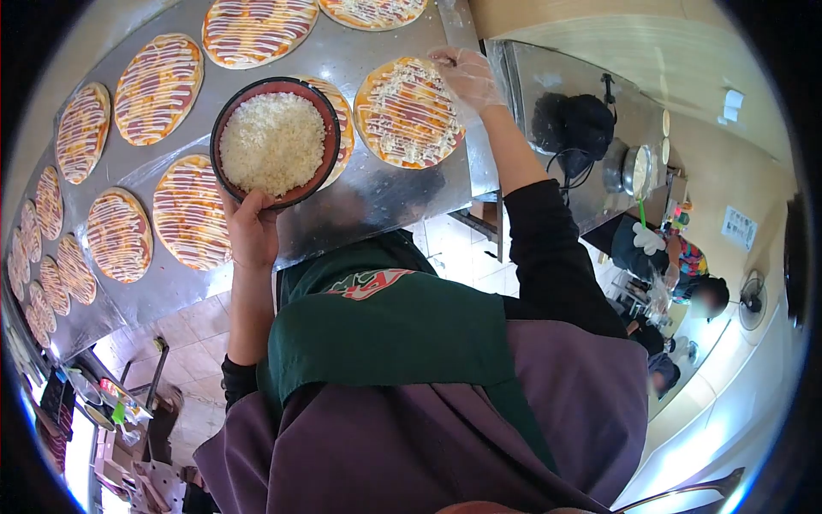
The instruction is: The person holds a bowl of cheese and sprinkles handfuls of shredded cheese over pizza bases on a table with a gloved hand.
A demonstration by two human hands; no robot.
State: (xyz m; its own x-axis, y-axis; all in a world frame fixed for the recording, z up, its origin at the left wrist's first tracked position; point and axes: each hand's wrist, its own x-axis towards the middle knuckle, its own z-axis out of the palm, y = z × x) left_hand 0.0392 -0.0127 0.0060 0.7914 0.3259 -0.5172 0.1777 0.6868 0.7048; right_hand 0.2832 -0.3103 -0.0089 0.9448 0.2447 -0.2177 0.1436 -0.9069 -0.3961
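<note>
My left hand [250,230] grips the near rim of a dark, red-lined bowl [332,128], thumb over the edge. White, crumbly grated cheese [272,144] fills much of it. The bowl hangs over the table and partly covers one pizza [344,128]. To its right lies a pizza [408,116] with white sauce stripes and bits of cheese scattered mostly around its edge. At that pizza's upper right rim is my right hand [469,75], in a clear plastic glove. Its fingers are curled together, and what they may hold is hidden.
More striped pizzas [118,233] cover the metal table [321,227] to the left and far side. On the right, a second metal counter [548,77] carries a black object [582,124] with a cable and a metal bowl [635,170]. Other people [692,265] stand farther right.
</note>
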